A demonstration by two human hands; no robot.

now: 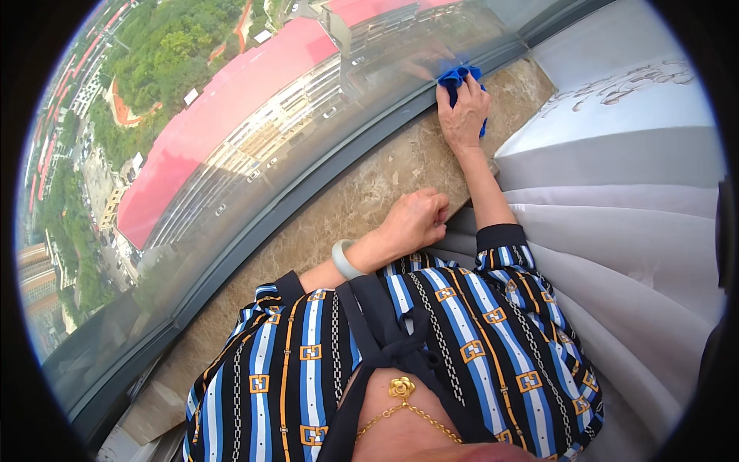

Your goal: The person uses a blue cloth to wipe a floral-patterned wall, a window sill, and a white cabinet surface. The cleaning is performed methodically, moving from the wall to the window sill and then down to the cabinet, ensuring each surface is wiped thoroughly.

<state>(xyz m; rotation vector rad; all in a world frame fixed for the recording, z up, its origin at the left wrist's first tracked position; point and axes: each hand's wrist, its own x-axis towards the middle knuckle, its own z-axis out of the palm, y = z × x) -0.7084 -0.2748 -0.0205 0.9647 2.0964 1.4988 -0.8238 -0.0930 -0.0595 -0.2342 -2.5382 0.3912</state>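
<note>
My right hand [463, 119] grips a bunched blue cloth [459, 75] at the far right end of the window. The cloth lies against the lower glass beside the dark frame, and a loose corner hangs down past my fingers. Below it, my left hand [416, 222] is curled into a fist at the edge of the brown marble sill [346, 196]. Nothing shows in that fist. A pale bangle [343, 260] circles my left wrist. The large window pane [362, 92] faintly reflects the right hand.
A dark grey window frame [308, 171] runs diagonally along the sill. Pale grey curtains [608, 246] hang in folds on the right, beside a white patterned panel [616, 96]. Through the glass, far below, are a long pink roof [239, 115] and trees [173, 46].
</note>
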